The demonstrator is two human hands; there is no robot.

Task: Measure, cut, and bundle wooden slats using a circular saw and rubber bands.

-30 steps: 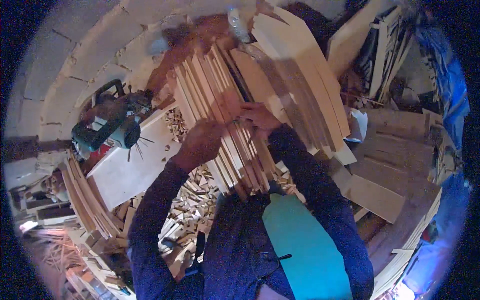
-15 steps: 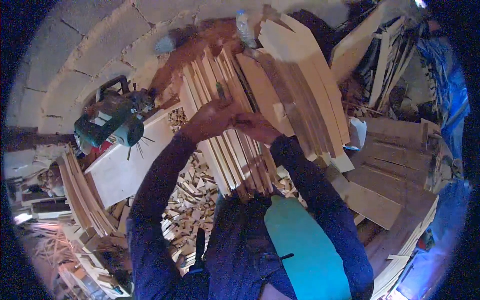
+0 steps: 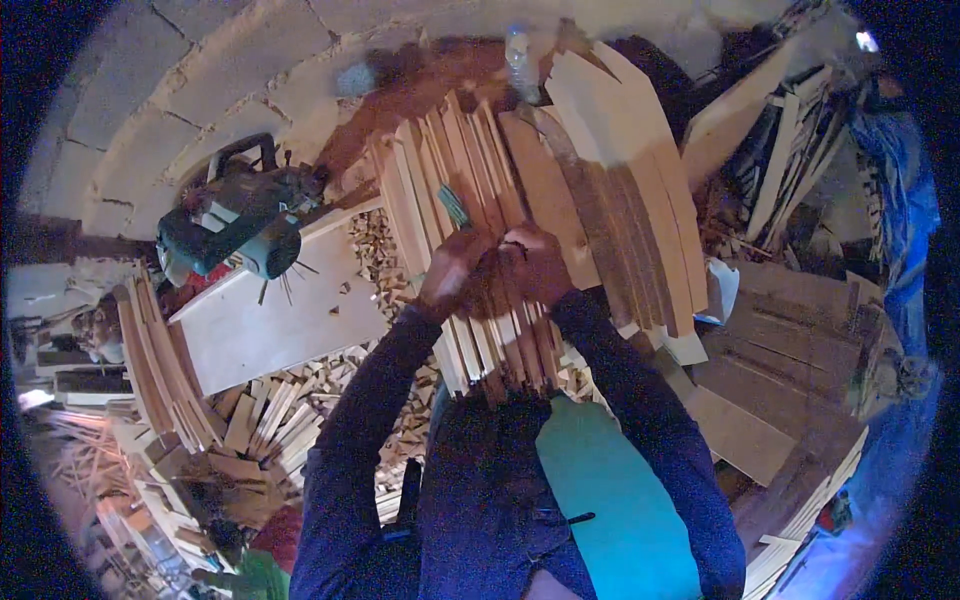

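Observation:
A bundle of long, thin wooden strips lies lengthwise before me, its near ends close to my body. Over its middle, my left hand is closed, fingers curled inward. Just beyond those fingers is a small ridged green piece; I cannot tell whether it is held or lies on the strips. Close beside it, my right hand is closed too, fingertips pinched toward the left hand. What either hand grips is too small or hidden to make out.
A green power tool stands at left behind a pale board. Wood offcuts are heaped below it. Broad planks are stacked right of the strips, with a plastic bottle at the back. A teal panel covers part of my front.
My hands have come slightly nearer to my body, and a small gap between them shows now. More of the green piece has come into sight. The whole view has shifted a little.

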